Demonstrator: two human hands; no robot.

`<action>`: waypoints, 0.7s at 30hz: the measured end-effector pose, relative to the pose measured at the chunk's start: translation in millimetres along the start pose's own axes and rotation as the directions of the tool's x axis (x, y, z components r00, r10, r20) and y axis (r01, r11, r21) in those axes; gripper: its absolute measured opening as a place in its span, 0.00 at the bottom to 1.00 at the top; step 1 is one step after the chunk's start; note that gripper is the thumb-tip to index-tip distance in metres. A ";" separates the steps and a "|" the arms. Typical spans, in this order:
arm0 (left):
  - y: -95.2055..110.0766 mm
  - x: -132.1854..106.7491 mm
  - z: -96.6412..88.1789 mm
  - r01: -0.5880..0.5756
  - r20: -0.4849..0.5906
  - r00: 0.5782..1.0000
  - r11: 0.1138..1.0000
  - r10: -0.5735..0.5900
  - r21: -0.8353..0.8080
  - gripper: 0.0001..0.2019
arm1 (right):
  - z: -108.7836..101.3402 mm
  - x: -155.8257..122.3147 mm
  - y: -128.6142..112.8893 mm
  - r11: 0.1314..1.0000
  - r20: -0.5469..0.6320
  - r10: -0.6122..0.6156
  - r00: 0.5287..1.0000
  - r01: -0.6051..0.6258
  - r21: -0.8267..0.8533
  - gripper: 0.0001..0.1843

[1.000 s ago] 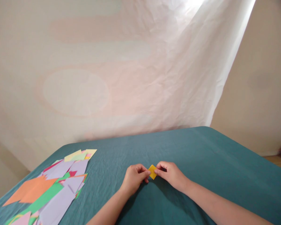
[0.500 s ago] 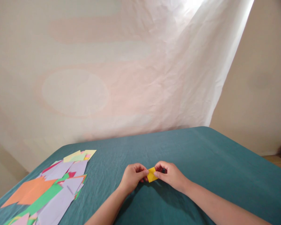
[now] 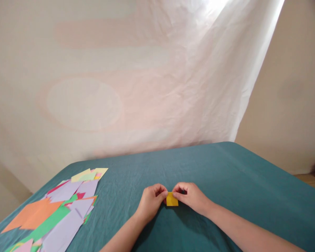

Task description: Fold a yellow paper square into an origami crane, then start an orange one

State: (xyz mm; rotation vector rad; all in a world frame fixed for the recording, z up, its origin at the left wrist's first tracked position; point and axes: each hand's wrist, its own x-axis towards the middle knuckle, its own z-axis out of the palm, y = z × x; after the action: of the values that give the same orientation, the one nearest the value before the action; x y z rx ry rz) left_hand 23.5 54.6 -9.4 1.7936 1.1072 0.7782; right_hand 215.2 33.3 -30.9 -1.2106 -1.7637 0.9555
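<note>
A small yellow piece of paper (image 3: 172, 200), roughly square, is held up between both hands near the front middle of the table. My left hand (image 3: 152, 201) pinches its upper left corner between thumb and fingers. From the other side, my right hand (image 3: 191, 196) pinches the upper right corner. The lower part of the paper hangs free, facing me. Some fingertips are hidden behind the paper and the thumbs.
Loose coloured paper sheets lie in a spread pile at the left, with lilac (image 3: 64, 229), orange (image 3: 33, 214) and green (image 3: 51, 222) pieces. A teal cloth (image 3: 225, 175) covers the table. Behind its far edge hangs a pale sheet (image 3: 147, 98).
The yellow paper has turned from tilted to nearly level and sits slightly lower between the fingers. My left hand has shifted a little to the right; both hands keep their pinch.
</note>
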 end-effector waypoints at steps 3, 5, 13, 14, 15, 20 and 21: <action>3.1 -1.9 2.3 -0.053 -0.032 0.998 0.997 0.055 0.055 0.09 | 0.9 0.0 0.4 1.000 -0.017 0.012 1.000 -0.012 -0.007 0.09; 4.8 -2.7 4.4 -0.056 -0.020 0.998 0.996 0.057 0.069 0.09 | 1.7 0.7 2.1 0.999 -0.051 0.028 0.998 -0.027 0.022 0.10; 2.9 -2.8 6.0 -0.022 0.023 1.000 0.999 0.021 0.046 0.12 | -1.4 0.6 1.4 0.989 -0.035 0.031 0.999 -0.025 0.144 0.15; 0.9 -2.5 5.9 -0.020 0.023 1.000 0.999 0.019 0.043 0.12 | -2.2 0.5 1.1 0.988 -0.027 0.035 0.999 -0.031 0.150 0.17; -1.3 -2.1 5.9 -0.018 0.022 1.000 0.999 0.018 0.041 0.13 | -3.1 0.4 1.0 0.987 -0.021 0.044 0.999 -0.040 0.155 0.18; -7.3 -0.6 6.5 -0.024 0.010 1.000 0.999 0.024 0.029 0.14 | -5.6 0.4 2.6 0.988 -0.016 0.060 0.998 -0.057 0.143 0.18; -6.9 -0.7 6.4 -0.023 0.012 1.000 0.999 0.023 0.023 0.14 | -5.7 0.4 2.6 0.991 -0.025 0.050 0.998 -0.046 0.129 0.18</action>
State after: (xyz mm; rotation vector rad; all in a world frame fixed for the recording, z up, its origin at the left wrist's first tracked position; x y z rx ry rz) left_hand 26.1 53.4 -18.4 1.8307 1.0938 0.7709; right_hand 221.1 35.2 -30.8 -1.1832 -1.6318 1.0581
